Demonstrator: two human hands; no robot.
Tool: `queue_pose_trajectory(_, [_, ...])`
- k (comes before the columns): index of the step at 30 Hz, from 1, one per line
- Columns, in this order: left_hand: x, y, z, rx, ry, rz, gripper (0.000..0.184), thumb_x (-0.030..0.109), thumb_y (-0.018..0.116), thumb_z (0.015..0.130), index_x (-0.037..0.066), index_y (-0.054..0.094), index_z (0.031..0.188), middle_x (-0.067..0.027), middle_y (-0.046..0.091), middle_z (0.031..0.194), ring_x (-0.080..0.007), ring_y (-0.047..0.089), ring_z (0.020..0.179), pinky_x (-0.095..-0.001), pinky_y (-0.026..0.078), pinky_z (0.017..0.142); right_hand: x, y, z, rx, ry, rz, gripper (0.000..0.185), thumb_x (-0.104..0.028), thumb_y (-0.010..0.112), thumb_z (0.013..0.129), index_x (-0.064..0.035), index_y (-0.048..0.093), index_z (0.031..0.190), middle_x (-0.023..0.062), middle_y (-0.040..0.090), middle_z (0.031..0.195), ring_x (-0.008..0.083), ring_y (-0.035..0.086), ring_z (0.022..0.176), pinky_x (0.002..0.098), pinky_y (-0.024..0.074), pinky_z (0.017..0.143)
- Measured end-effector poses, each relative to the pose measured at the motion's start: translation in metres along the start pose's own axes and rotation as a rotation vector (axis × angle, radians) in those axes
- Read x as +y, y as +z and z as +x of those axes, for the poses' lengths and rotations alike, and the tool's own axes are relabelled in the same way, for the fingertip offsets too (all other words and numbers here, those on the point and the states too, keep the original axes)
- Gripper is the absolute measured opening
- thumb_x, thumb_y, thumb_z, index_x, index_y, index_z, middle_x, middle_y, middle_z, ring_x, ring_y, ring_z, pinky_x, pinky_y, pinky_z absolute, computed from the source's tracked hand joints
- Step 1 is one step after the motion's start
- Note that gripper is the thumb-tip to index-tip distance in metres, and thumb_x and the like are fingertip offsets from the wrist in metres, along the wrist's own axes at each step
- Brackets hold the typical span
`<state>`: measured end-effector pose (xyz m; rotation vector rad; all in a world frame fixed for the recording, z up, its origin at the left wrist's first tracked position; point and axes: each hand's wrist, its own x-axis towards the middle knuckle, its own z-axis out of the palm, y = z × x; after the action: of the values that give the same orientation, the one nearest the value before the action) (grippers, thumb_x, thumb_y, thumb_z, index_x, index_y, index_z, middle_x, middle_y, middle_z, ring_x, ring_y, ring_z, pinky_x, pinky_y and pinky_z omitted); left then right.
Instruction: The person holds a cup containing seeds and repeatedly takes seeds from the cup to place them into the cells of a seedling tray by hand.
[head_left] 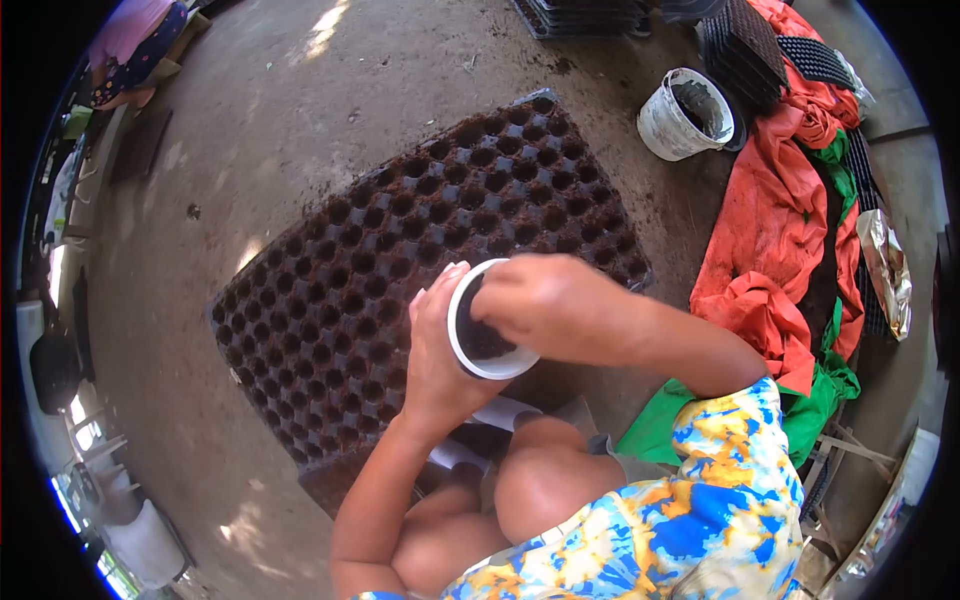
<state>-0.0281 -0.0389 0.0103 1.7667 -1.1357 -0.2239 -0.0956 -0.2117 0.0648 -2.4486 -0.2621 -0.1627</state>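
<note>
Cup (512, 367) first: our left hand (436, 348) curls round its side, while our right hand (548, 300) bends into it, fingertips hidden, so we cannot tell what they pinch. Below and beyond, the cell tray (470, 250) shows soil (412, 168) hollowed throughout; anything inside, we cannot make out. Past its edges, floor (290, 130) gives room leftward; bucket (664, 125) and red cloth (765, 220) crowd the right.

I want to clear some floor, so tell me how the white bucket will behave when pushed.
The bucket looks stiff, since its wall holds a round, open shape. If knocked over, it could well roll on that curved side. Its weight is harder to judge: dark material shows inside, but not how deep it goes.
</note>
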Motion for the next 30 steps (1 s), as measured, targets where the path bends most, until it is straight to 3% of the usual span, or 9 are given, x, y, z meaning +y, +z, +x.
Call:
queue_pose_trajectory(3, [0.0, -0.003, -0.005, 0.03, -0.089, -0.008, 0.107, 0.01, 0.09, 0.056, 0.002, 0.027, 0.141, -0.0168, 0.049, 0.133, -0.0275, 0.05, 0.124, -0.0379, 0.039, 0.105, 0.021, -0.034, -0.007, 0.209, 0.213, 0.218, 0.011, -0.001, 0.068, 0.075, -0.003, 0.068, 0.086, 0.0118, 0.067, 0.083, 0.0269, 0.067, 0.074, 0.0348, 0.0539, 0.067])
queue_pose_trajectory(9, [-0.001, -0.002, -0.013, 0.067, -0.234, -0.279, 0.107, 0.007, 0.09, 0.054, 0.002, 0.026, 0.14, -0.0135, 0.047, 0.133, -0.0249, 0.049, 0.123, -0.0378, 0.039, 0.106, 0.081, -0.026, -0.036, 0.106, 0.547, 0.144, 0.011, -0.005, 0.068, 0.079, -0.0015, 0.07, 0.09, 0.0107, 0.068, 0.082, 0.0224, 0.067, 0.075, 0.0314, 0.0533, 0.071])
queue_pose_trajectory(12, [0.003, 0.001, -0.011, 0.032, -0.187, -0.258, 0.107, 0.007, 0.09, 0.055, 0.001, 0.026, 0.14, -0.0143, 0.047, 0.133, -0.0251, 0.049, 0.123, -0.0376, 0.039, 0.106, 0.049, -0.039, -0.037, 0.263, 0.384, 0.139, 0.01, -0.006, 0.069, 0.079, -0.0022, 0.07, 0.088, 0.0103, 0.067, 0.083, 0.0252, 0.067, 0.076, 0.0331, 0.0534, 0.071])
queue_pose_trajectory(15, [0.005, 0.013, -0.007, -0.03, -0.095, -0.11, 0.104, 0.014, 0.091, 0.057, 0.002, 0.028, 0.139, -0.0173, 0.046, 0.134, -0.0309, 0.046, 0.125, -0.041, 0.037, 0.107, 0.009, -0.024, -0.034, 0.107, 0.069, 0.175, 0.012, -0.004, 0.069, 0.078, -0.0042, 0.069, 0.089, 0.0086, 0.066, 0.086, 0.0257, 0.066, 0.079, 0.0349, 0.0541, 0.071])
queue_pose_trajectory(17, [0.01, 0.019, -0.003, -0.061, -0.043, -0.073, 0.104, 0.018, 0.091, 0.056, 0.003, 0.031, 0.139, -0.0195, 0.045, 0.137, -0.0382, 0.042, 0.128, -0.045, 0.034, 0.108, -0.005, -0.004, -0.029, -0.07, -0.007, -0.121, 0.019, -0.005, 0.066, 0.073, -0.0031, 0.065, 0.092, 0.0112, 0.066, 0.09, 0.0292, 0.066, 0.082, 0.0371, 0.0549, 0.074])
queue_pose_trajectory(21, [0.014, 0.021, 0.004, -0.073, -0.073, -0.087, 0.103, 0.018, 0.091, 0.056, 0.003, 0.031, 0.139, -0.0199, 0.044, 0.138, -0.0384, 0.043, 0.127, -0.0449, 0.035, 0.107, 0.0, 0.004, -0.019, -0.11, -0.079, -0.218, 0.021, -0.005, 0.065, 0.07, -0.0012, 0.063, 0.091, 0.0143, 0.065, 0.092, 0.0317, 0.066, 0.083, 0.0391, 0.0554, 0.074])
queue_pose_trajectory(26, [0.021, 0.016, 0.018, 0.024, -0.129, -0.245, 0.097, 0.012, 0.088, 0.062, 0.001, 0.029, 0.138, -0.0152, 0.051, 0.128, -0.0249, 0.053, 0.118, -0.0359, 0.042, 0.101, 0.021, -0.048, -0.023, 0.135, 0.115, 0.156, 0.013, -0.003, 0.069, 0.076, -0.0033, 0.066, 0.089, 0.0107, 0.066, 0.083, 0.0242, 0.066, 0.073, 0.0347, 0.0535, 0.067])
queue_pose_trajectory(27, [0.017, 0.014, 0.016, 0.044, -0.133, -0.209, 0.098, 0.011, 0.088, 0.061, 0.001, 0.029, 0.138, -0.0153, 0.052, 0.128, -0.0246, 0.053, 0.118, -0.0357, 0.042, 0.101, 0.032, -0.052, -0.026, 0.161, 0.206, 0.166, 0.01, -0.006, 0.065, 0.077, -0.0034, 0.066, 0.087, 0.0138, 0.068, 0.082, 0.0313, 0.067, 0.076, 0.0373, 0.0543, 0.067])
queue_pose_trajectory(30, [0.015, 0.003, 0.016, 0.081, -0.189, -0.201, 0.101, 0.009, 0.089, 0.059, 0.0, 0.027, 0.139, -0.0153, 0.051, 0.129, -0.0243, 0.053, 0.119, -0.0356, 0.042, 0.102, 0.071, -0.041, -0.043, 0.008, 0.404, 0.084, 0.013, -0.002, 0.066, 0.078, -0.0002, 0.067, 0.091, 0.0129, 0.069, 0.085, 0.0242, 0.069, 0.077, 0.033, 0.0539, 0.072])
